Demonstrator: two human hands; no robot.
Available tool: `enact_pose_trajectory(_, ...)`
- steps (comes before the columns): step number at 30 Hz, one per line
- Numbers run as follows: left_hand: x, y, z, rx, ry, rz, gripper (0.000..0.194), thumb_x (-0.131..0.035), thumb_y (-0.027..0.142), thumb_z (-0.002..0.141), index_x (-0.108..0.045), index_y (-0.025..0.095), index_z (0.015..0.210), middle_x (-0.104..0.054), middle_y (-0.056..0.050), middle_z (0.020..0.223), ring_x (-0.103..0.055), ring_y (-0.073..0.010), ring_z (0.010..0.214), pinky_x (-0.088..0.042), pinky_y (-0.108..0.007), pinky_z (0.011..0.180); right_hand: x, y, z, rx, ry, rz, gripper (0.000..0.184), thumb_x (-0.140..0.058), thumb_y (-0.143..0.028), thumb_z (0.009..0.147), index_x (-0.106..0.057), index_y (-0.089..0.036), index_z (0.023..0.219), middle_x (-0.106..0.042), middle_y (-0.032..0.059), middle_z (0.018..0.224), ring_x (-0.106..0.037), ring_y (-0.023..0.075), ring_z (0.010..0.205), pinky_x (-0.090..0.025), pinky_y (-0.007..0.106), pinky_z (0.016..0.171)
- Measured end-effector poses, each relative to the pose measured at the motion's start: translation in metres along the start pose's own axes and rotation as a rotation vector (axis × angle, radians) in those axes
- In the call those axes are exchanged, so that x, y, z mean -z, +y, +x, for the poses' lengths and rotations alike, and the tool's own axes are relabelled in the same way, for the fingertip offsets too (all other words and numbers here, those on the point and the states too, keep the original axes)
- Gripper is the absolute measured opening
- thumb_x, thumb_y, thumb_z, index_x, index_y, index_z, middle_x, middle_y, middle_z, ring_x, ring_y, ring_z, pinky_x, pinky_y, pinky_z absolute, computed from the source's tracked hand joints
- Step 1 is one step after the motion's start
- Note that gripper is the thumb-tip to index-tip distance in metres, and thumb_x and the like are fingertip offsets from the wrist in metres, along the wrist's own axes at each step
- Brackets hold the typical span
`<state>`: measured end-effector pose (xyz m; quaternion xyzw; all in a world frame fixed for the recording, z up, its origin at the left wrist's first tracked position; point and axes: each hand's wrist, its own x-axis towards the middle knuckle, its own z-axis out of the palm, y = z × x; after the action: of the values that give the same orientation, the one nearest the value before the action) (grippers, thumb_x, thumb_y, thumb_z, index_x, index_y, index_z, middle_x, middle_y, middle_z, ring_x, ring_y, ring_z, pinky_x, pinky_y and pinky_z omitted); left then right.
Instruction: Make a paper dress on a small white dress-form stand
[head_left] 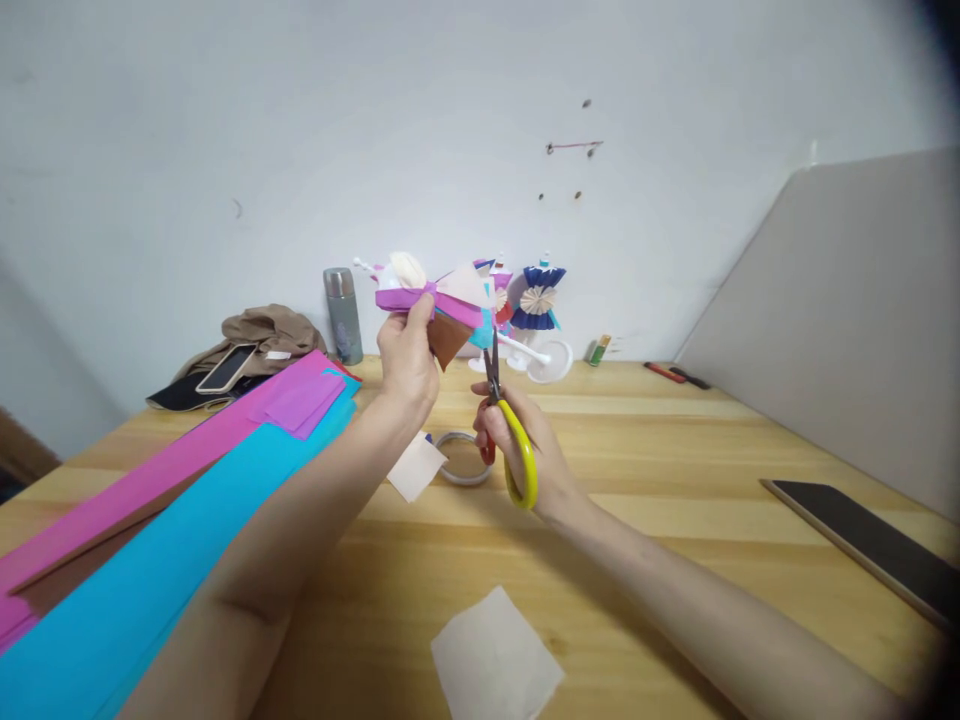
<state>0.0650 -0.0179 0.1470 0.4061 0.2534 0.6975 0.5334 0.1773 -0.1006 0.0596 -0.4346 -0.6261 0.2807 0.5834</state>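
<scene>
In my left hand [411, 355], fingers closed, is a paper craft [405, 298] on a white stick, with purple, cream, blue and brown paper gathered together. It is held up above the table. My right hand [525, 440] grips scissors [523, 450] with yellow and red handles, thumb and fingers in the loops. Their dark blades point up and reach the light-blue paper edge [484, 328] at the craft's right side; whether they are cutting I cannot tell. Below my hands, a roll of tape [463, 478] lies beside a small stack of cream paper squares [417, 467].
Long pink and blue paper sheets [217, 510] cover the left side. Behind them are a phone [226, 369], cloth [274, 335] and a flask [343, 318]. Finished-looking paper figures [538, 298] stand by the wall. A cream sheet [495, 655] lies in front; a dark tablet-like slab [862, 540] lies right.
</scene>
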Motion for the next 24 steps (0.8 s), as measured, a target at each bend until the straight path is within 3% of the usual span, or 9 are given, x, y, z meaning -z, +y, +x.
enact_pose_trajectory(9, -0.004, -0.010, -0.005, -0.027, 0.027, -0.072, 0.026, -0.078, 0.037, 0.081, -0.059, 0.022, 0.077, -0.072, -0.001, 0.080, -0.072, -0.0184, 0.099, -0.056, -0.026, 0.083, -0.001, -0.008, 0.003, -0.046, 0.007, 0.014, 0.051, -0.056, -0.067, 0.090, -0.058, -0.021, 0.111, -0.050, -0.0035, 0.071, -0.050, 0.0151, 0.056, -0.044, 0.031, 0.051)
enact_pose_trajectory(15, -0.005, -0.014, -0.005, -0.078, 0.022, -0.255, 0.028, -0.088, 0.036, 0.071, -0.065, 0.021, 0.073, -0.072, -0.001, 0.077, -0.073, -0.0216, 0.096, -0.056, -0.030, 0.086, -0.002, -0.004, 0.002, -0.079, -0.005, 0.050, 0.053, -0.055, -0.069, 0.090, -0.056, -0.021, 0.113, -0.050, -0.0060, 0.066, -0.051, 0.0138, 0.048, -0.044, 0.030, 0.047)
enact_pose_trajectory(24, 0.002, -0.025, 0.001, -0.151, -0.025, -0.178, 0.025, -0.088, 0.038, 0.073, -0.071, 0.022, 0.078, -0.077, -0.005, 0.087, -0.072, -0.0267, 0.109, -0.057, -0.034, 0.091, -0.003, -0.016, 0.001, -0.081, -0.021, 0.168, 0.055, -0.057, -0.072, 0.088, -0.054, -0.021, 0.109, -0.052, -0.0084, 0.058, -0.050, 0.0132, 0.041, -0.040, 0.028, 0.043)
